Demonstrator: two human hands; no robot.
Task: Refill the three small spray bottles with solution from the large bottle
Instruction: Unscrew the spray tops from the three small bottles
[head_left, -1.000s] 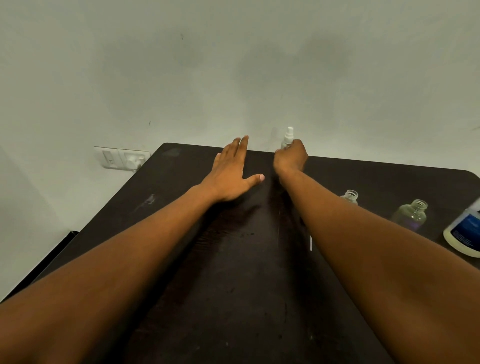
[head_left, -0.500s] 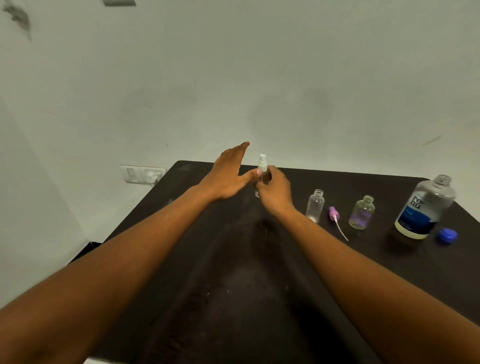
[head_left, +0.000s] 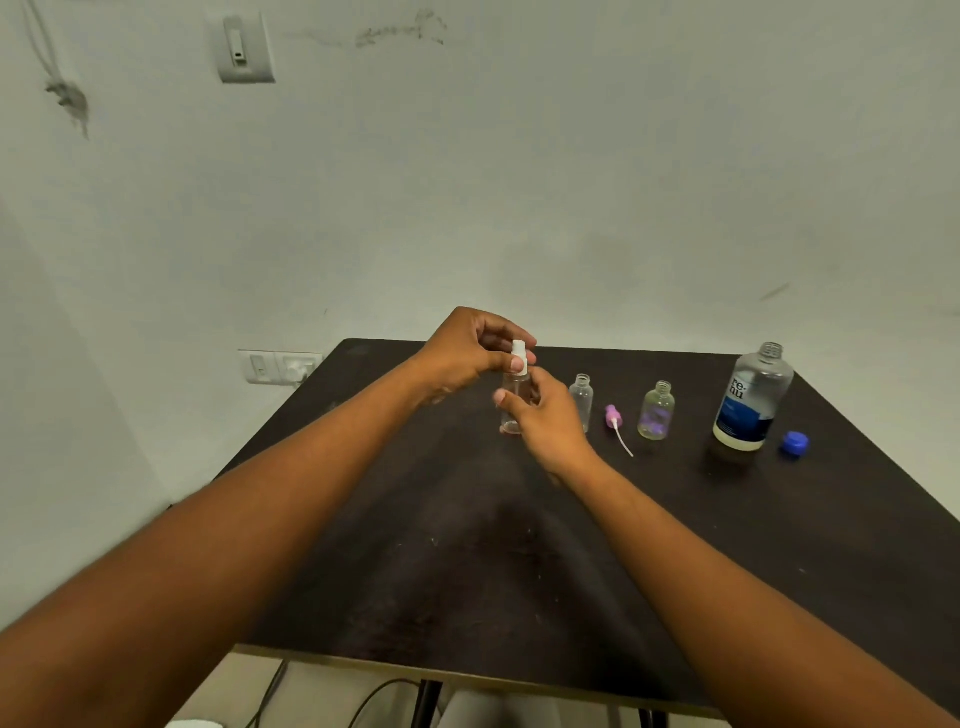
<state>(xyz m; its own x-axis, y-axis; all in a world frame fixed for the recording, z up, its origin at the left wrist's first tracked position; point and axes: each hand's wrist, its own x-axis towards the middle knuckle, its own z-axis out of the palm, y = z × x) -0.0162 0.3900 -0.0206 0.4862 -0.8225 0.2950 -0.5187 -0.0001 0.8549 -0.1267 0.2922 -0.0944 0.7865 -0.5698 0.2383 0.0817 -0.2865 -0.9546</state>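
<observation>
Right hand (head_left: 545, 423) gripped the small clear plastic spray bottle (head_left: 513, 402) near the dark desk's (head_left: 467, 571) far edge, w/ left hand (head_left: 467, 353) pinching its white spray cap (head_left: 519, 356).

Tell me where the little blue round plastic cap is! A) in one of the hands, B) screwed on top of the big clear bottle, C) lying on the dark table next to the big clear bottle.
C: the little blue round plastic cap lies on the dark table just right of the big clear bottle, whose threaded neck is open and bare.
</observation>
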